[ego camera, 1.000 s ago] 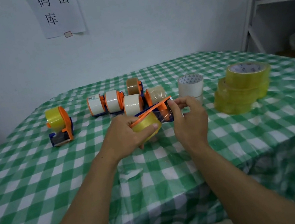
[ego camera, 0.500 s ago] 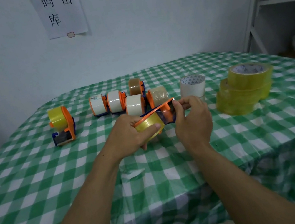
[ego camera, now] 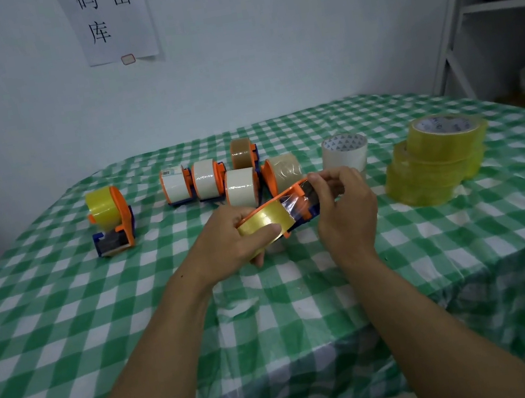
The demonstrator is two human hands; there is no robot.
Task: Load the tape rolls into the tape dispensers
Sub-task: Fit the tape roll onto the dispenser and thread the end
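the left hand (ego camera: pixel 226 239) grips the dispenser (ego camera: pixel 293 202) with its yellow roll (ego camera: pixel 265 222) while the right hand (ego camera: pixel 342 206) pinches the tape end at its front, which likely needs threading next.

Glossy plastic tablecloth (ego camera: pixel 102 329); orange plastic dispenser (ego camera: pixel 303 204), shiny yellow tape (ego camera: pixel 266 220).

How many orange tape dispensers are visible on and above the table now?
7. The lone dispenser stands at left. Five cluster mid-table: labelled white, plain white, brown behind, front white, beige. The held dispenser is between left hand and right hand. Others may hide behind.
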